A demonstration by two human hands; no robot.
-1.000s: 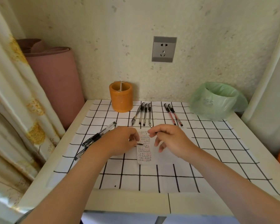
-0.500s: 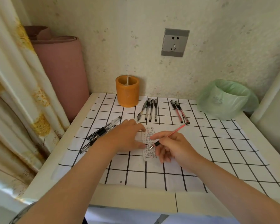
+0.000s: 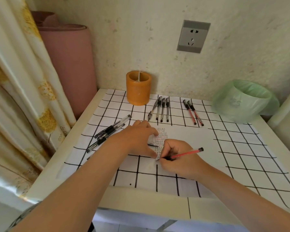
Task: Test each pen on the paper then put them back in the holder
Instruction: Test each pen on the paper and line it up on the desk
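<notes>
My right hand (image 3: 179,158) grips a red pen (image 3: 187,154) with its tip down on the lower end of a small paper (image 3: 161,138) covered in rows of marks. My left hand (image 3: 139,138) lies flat on the paper's left side and holds it down; something small and white shows under its fingers. An orange holder (image 3: 138,87) stands at the back by the wall with no pens showing in it. Several black pens (image 3: 161,108) lie to its right, two red pens (image 3: 192,113) further right, and several black pens (image 3: 110,131) lie left of my left hand.
The table (image 3: 157,208) carries a white cloth with a black grid. A green-bagged bin (image 3: 244,99) sits at the back right. A pink roll (image 3: 69,62) and a curtain (image 3: 18,91) stand at the left. A wall socket (image 3: 193,36) is above.
My right hand has taken up the red pen and brought its tip down from the paper's top to its lower end. The view has shifted closer and leftward.
</notes>
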